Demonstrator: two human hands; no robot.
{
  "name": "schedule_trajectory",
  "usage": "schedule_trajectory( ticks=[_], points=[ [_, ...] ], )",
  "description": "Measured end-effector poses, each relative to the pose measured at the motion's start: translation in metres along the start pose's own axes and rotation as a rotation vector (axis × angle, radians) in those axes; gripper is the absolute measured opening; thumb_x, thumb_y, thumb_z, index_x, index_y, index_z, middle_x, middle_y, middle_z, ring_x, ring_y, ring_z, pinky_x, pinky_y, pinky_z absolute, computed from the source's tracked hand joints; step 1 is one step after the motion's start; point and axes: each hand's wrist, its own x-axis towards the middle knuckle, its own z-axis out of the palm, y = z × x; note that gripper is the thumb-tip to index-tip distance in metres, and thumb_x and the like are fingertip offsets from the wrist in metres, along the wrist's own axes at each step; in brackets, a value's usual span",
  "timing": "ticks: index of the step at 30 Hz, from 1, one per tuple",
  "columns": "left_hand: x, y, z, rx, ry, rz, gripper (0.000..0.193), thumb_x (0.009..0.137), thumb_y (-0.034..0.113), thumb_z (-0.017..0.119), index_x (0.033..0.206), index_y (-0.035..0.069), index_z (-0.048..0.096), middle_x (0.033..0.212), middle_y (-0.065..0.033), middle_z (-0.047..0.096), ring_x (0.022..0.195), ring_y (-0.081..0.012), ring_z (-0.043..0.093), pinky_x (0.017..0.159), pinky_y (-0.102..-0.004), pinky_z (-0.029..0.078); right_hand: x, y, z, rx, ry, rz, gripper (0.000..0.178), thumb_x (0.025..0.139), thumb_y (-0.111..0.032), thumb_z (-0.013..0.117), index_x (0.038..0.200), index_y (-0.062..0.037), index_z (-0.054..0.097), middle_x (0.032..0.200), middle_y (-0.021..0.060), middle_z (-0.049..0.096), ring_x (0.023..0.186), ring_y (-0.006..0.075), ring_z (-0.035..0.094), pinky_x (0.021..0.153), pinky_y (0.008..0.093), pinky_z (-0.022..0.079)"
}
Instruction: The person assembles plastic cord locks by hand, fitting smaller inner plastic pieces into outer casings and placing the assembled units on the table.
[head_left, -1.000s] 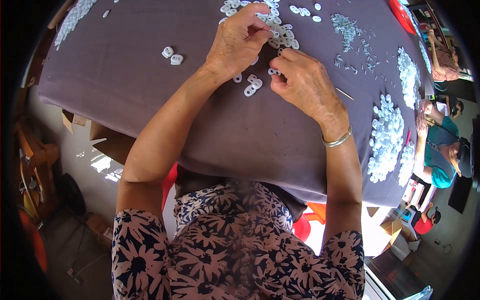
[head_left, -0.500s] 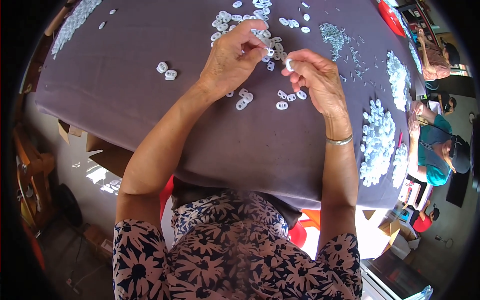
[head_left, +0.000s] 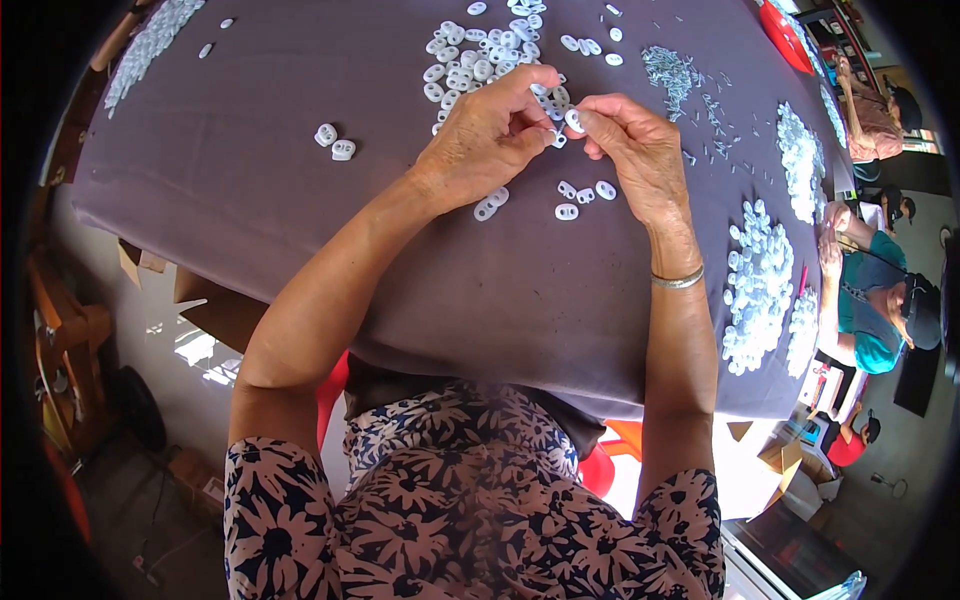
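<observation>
- left hand [head_left: 492, 125]: thumb and a bent finger are pinched on a small two-hole piece [head_left: 559, 141], which pokes out past the thumb tip; the index finger juts forward above it
- right hand [head_left: 630, 150]: thumb and forefinger are clamped on a white oval piece [head_left: 574, 121], the other fingers curled under; this piece sits just beside the one at the left fingertips
- a light metal-coloured bracelet [head_left: 678, 278] rings the right wrist
- below the right hand lie four loose white ovals [head_left: 567, 212], near one another on the brown tablecloth [head_left: 540, 310]
- below the left hand, a small cluster of white pieces [head_left: 486, 210]
- beyond the left hand, a spread of white two-hole ovals [head_left: 460, 78]
- past the right fingers, a scatter of thin metal bits [head_left: 670, 72]; too small to tell springs from pins
- well off to the left, a pair of thicker white pieces [head_left: 343, 150], side by side
- by the right edge, a heap of pale pieces [head_left: 757, 300]
- farther right, a co-worker in a teal top [head_left: 877, 340], hands at the table edge
</observation>
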Motion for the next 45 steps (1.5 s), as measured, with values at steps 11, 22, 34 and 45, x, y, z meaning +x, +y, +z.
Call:
schedule_trajectory(
  ticks=[11, 22, 34, 45],
  points=[
    [0.0, 0.005, 0.001, 0.06, -0.02, 0.0, 0.042, 0.082, 0.0, 0.057, 0.122, 0.005, 0.046, 0.08, -0.0066, 0.064, 0.072, -0.0151, 0.061, 0.068, -0.0286, 0.05, 0.0, -0.004, 0.003, -0.119, -0.009, -0.103, 0.012, 0.088, -0.011, 0.063, 0.095, -0.0031, 0.068, 0.078, -0.0008, 0.065, 0.066, 0.0043, 0.053, 0.061, 0.019, 0.045],
    [0.0, 0.002, 0.001, 0.064, -0.025, 0.017, 0.042, 0.082, -0.001, 0.058, 0.121, 0.005, 0.046, 0.08, -0.0072, 0.065, 0.072, -0.0157, 0.062, 0.067, -0.0286, 0.05, 0.0, -0.001, 0.003, -0.144, -0.015, -0.104, 0.012, 0.087, -0.011, 0.064, 0.095, -0.0035, 0.068, 0.077, -0.0016, 0.064, 0.064, 0.0047, 0.052, 0.059, 0.0186, 0.045],
    [-0.001, 0.002, 0.0, 0.08, 0.02, -0.016, 0.044, 0.083, 0.001, 0.058, 0.124, 0.003, 0.043, 0.083, -0.0075, 0.063, 0.073, -0.0156, 0.06, 0.068, -0.0288, 0.049, 0.0, 0.003, 0.007, -0.209, -0.03, -0.158, 0.012, 0.087, -0.01, 0.065, 0.095, -0.0028, 0.068, 0.077, -0.0019, 0.063, 0.067, 0.0041, 0.054, 0.059, 0.0194, 0.048],
    [-0.001, 0.011, -0.005, 0.067, -0.05, -0.164, 0.051, 0.085, 0.003, 0.055, 0.131, 0.0, 0.034, 0.085, -0.0105, 0.063, 0.077, -0.0173, 0.062, 0.07, -0.0294, 0.05, -0.002, 0.007, 0.011, -0.197, -0.069, -0.154, 0.012, 0.088, -0.008, 0.063, 0.098, -0.0025, 0.066, 0.077, -0.0024, 0.061, 0.068, 0.0036, 0.054, 0.061, 0.0188, 0.048]
  ],
)
